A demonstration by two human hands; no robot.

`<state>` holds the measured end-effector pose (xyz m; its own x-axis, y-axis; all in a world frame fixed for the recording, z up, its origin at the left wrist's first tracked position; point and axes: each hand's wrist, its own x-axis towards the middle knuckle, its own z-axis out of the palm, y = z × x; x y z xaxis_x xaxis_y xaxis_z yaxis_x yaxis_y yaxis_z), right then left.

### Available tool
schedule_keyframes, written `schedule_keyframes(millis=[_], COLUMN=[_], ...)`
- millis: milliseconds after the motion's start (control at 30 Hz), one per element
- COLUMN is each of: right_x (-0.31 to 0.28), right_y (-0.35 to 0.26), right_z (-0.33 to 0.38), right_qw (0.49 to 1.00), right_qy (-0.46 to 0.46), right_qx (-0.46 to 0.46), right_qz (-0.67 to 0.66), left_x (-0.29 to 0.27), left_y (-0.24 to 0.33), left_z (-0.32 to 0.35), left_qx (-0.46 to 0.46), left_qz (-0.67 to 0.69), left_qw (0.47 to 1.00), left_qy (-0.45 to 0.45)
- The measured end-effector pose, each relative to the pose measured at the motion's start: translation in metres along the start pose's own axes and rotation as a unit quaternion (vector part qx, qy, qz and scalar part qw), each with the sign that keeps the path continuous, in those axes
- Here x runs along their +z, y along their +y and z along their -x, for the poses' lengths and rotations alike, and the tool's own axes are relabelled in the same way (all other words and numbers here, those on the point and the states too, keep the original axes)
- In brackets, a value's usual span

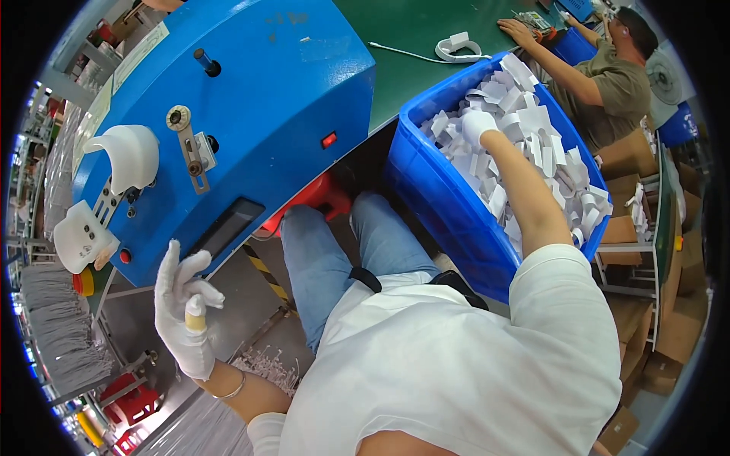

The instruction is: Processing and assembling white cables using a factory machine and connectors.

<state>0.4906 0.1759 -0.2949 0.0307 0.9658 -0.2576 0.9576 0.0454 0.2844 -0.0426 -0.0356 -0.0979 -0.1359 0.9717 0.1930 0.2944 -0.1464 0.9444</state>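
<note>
My left hand (185,315), in a white glove with a tan band round one finger, is raised in front of the blue machine (266,121). Its fingers are spread apart and nothing is in them. My right hand (477,127), also gloved in white, reaches into a blue plastic bin (437,171) at my right. White looped strips with flat tabs (532,121) fill that bin, and the hand touches the heap. Its fingers blend into the white pieces, so their grip is hidden.
On the green table (411,26) lies a white coiled cable (458,49). Curved white guides (133,157) stick out from the machine's left side. Grey bundled cables (65,327) hang at far left. A co-worker (608,95) sits at the upper right, near cardboard boxes (627,152).
</note>
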Motion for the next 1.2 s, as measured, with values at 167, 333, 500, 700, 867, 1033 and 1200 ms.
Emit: schedule_keyframes(millis=[167, 333, 500, 700, 867, 1033, 1200], right_x=[-0.060, -0.193, -0.241, -0.273, -0.330, -0.358, -0.362], right_y=[0.025, -0.019, -0.126, -0.205, -0.240, -0.274, -0.280], right_z=[0.020, 0.087, 0.129, 0.155, 0.168, 0.154, 0.148], right_qw=[0.945, 0.727, 0.403, 0.366, 0.513, 0.551, 0.576], right_qy=[0.122, 0.029, -0.127, -0.060, 0.203, 0.310, 0.219], right_qx=[-0.016, -0.202, -0.372, -0.462, -0.409, -0.469, -0.454], right_qz=[-0.302, -0.655, -0.827, -0.806, -0.727, -0.617, -0.644], left_x=[0.018, 0.068, 0.115, 0.066, -0.021, -0.048, -0.064], left_y=[0.009, 0.017, 0.032, 0.060, 0.095, 0.100, 0.090], left_z=[-0.009, -0.023, -0.022, -0.031, -0.058, -0.071, -0.079], left_qx=[0.029, 0.138, 0.108, 0.211, 0.213, 0.180, 0.033], left_qz=[0.039, -0.091, 0.087, 0.166, -0.181, -0.355, -0.136], left_qw=[0.998, 0.973, 0.987, 0.952, 0.913, 0.875, 0.970], left_qy=[-0.042, -0.162, -0.075, 0.149, 0.299, 0.274, 0.198])
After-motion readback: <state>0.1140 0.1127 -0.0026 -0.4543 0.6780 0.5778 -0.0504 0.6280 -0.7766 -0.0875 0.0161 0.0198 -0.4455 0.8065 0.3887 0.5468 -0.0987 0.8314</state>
